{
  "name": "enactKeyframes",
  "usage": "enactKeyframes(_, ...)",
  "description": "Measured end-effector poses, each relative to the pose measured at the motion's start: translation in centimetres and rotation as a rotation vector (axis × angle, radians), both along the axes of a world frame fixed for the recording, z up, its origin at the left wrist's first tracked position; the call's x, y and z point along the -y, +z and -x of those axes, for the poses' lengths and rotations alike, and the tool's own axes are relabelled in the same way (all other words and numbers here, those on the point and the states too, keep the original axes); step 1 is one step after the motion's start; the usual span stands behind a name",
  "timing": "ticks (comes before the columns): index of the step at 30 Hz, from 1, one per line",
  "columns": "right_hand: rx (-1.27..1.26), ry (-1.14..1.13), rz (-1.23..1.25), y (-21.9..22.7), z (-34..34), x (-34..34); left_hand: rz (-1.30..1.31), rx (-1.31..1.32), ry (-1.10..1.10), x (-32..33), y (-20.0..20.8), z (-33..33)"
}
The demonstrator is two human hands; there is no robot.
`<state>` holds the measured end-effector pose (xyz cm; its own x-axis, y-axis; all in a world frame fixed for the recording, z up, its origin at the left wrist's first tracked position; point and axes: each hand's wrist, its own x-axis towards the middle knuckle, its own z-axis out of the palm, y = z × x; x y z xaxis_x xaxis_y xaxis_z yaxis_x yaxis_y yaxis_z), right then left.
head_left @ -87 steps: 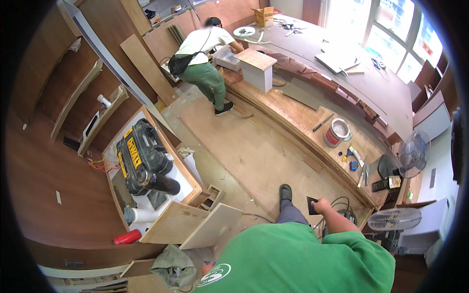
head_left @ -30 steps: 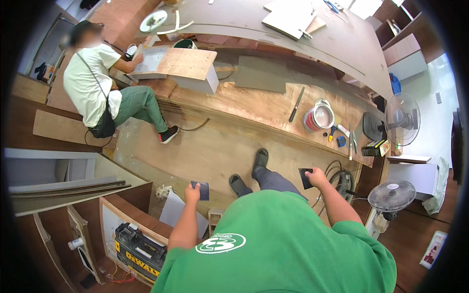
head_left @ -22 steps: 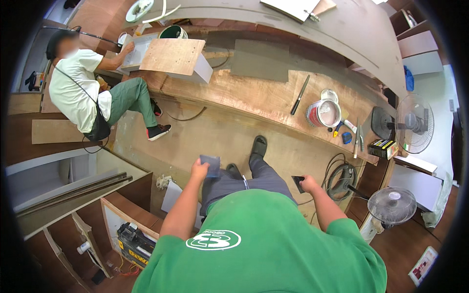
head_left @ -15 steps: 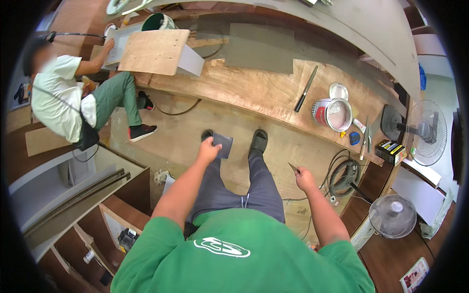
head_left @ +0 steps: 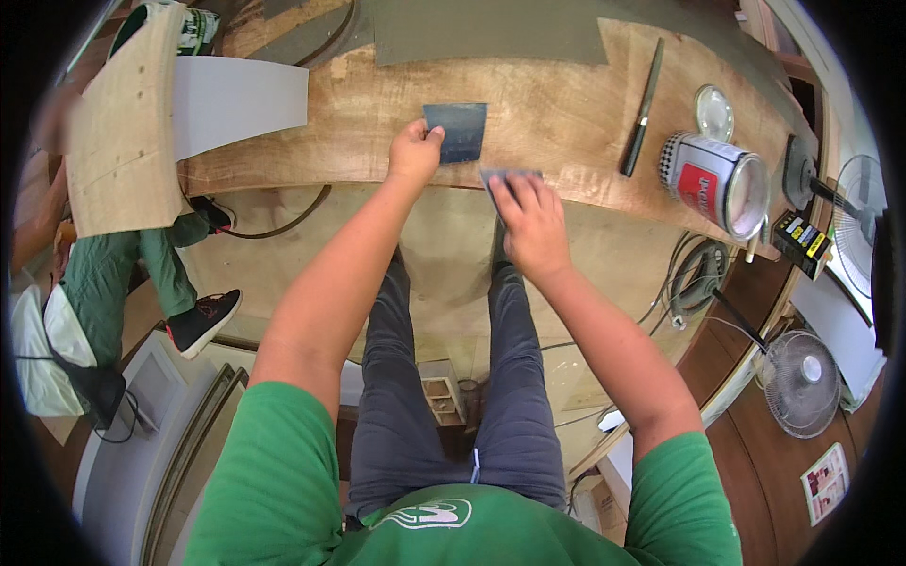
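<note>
My left hand point(head_left: 415, 153) pinches the edge of a flat, dark grey putty spreader point(head_left: 461, 134), thumb on its face, over the near part of the wooden work board. My right hand point(head_left: 536, 226) is closed on a second dark spreader point(head_left: 492, 186), fingers laid across it and hiding most of its surface. The two blades are close but apart. On the board to the right, a tin point(head_left: 694, 177) with a red label lies tilted toward me beside its round lid point(head_left: 714, 113). A long black-handled knife point(head_left: 645, 108) rests left of them.
A pale wooden box piece point(head_left: 127, 123) stands on the left of the board point(head_left: 359, 113). A co-worker in green trousers point(head_left: 99, 283) sits behind it. At right are a small black box point(head_left: 800, 243), coiled hose point(head_left: 700, 274) and two fans, the nearer point(head_left: 800, 382) lower.
I have come nearer the board. Both hands have moved forward and closer together, my right hand shifting left. The spreaders now hang over the board's near edge.
</note>
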<state>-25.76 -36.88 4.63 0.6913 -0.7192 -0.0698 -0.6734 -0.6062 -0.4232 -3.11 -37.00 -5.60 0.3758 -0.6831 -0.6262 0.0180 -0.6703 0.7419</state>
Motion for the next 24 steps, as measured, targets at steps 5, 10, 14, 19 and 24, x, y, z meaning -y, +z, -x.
enactKeyframes(5, -0.150, -0.045, 0.098, -5.7, -3.1, 1.1, 0.301, 0.745, -0.266, -1.7, -1.2, 0.8)
enactKeyframes(10, -0.289, 0.011, 0.088, -7.5, -5.0, -0.1, 0.477, 1.012, -0.651, -3.8, -3.4, -2.9)
enactKeyframes(14, -0.328, 0.008, 0.126, -8.2, -5.3, 1.0, 0.486, 1.020, -0.650, -3.9, -3.5, -2.6)
enactKeyframes(19, -0.304, -0.063, 0.142, -8.2, -6.7, 4.5, 0.525, 1.032, -0.631, -3.5, -3.2, -2.8)
enactKeyframes(24, -0.317, -0.076, 0.137, -8.3, -7.5, 5.5, 0.507, 1.002, -0.623, -3.6, -3.0, -2.9)
